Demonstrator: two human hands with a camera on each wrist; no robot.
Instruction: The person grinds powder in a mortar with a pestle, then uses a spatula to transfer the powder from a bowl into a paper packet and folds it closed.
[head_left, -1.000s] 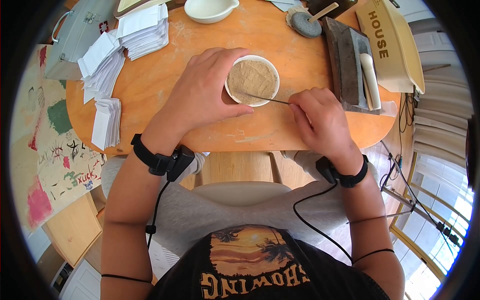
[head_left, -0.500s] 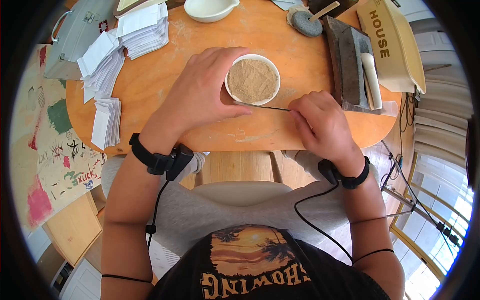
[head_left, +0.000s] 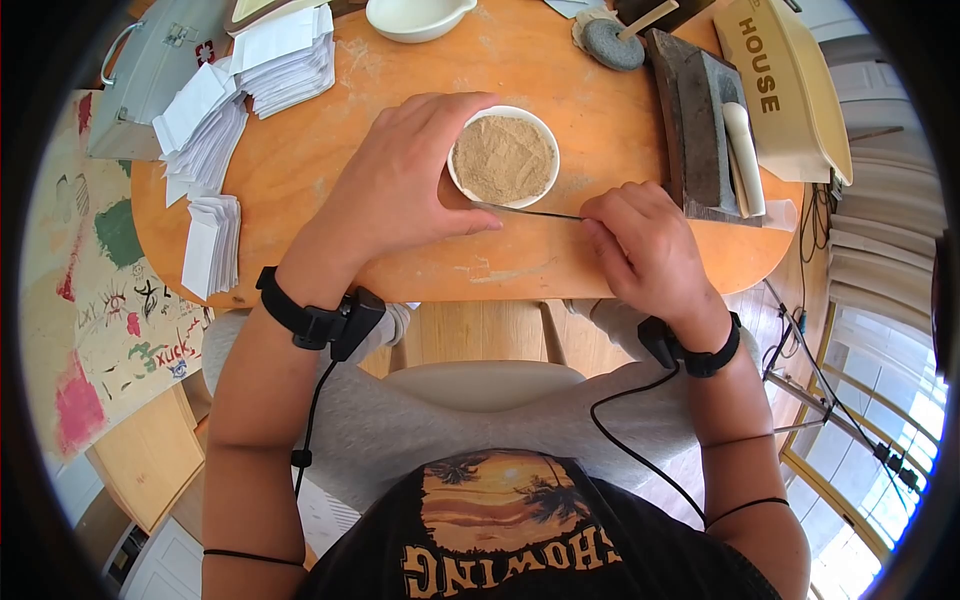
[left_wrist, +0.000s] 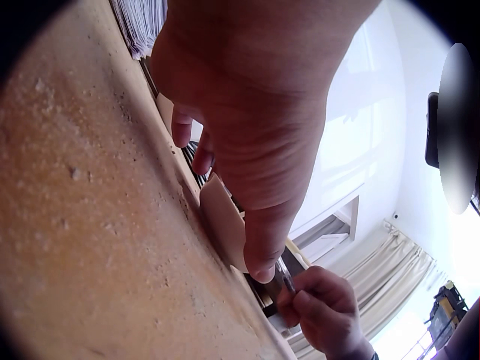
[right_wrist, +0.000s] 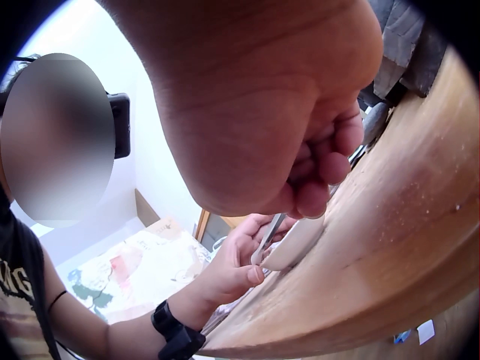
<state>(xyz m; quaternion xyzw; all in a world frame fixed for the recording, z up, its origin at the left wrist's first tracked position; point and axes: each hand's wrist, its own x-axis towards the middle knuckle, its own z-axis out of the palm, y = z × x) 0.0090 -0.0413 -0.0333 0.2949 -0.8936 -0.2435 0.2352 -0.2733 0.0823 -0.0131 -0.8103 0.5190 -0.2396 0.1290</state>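
A small white bowl (head_left: 556,174) full of tan powder (head_left: 505,158) stands on the wooden table. My left hand (head_left: 395,185) holds it from the left side, with the thumb along the near side and the fingers around the far side. My right hand (head_left: 645,245) pinches a slim metal spatula (head_left: 540,213) by its handle end. The spatula lies across the bowl's near rim, its far end right by the left thumb. From the right wrist, the spatula's tip (right_wrist: 259,255) appears against the bowl's edge, with the other right fingers curled in.
Stacks of folded white papers (head_left: 285,65) and a grey metal case (head_left: 150,85) sit at left. A white spouted bowl (head_left: 420,22) is at the back. On the right are a grey stone disc with a stick (head_left: 612,48), a dark block (head_left: 695,130), a white pestle (head_left: 740,150) and a cream bin (head_left: 790,90).
The spatula's tip has gone from inside the powder to the bowl's near rim, and a groove in the powder has been smoothed. The left hand has kept its hold.
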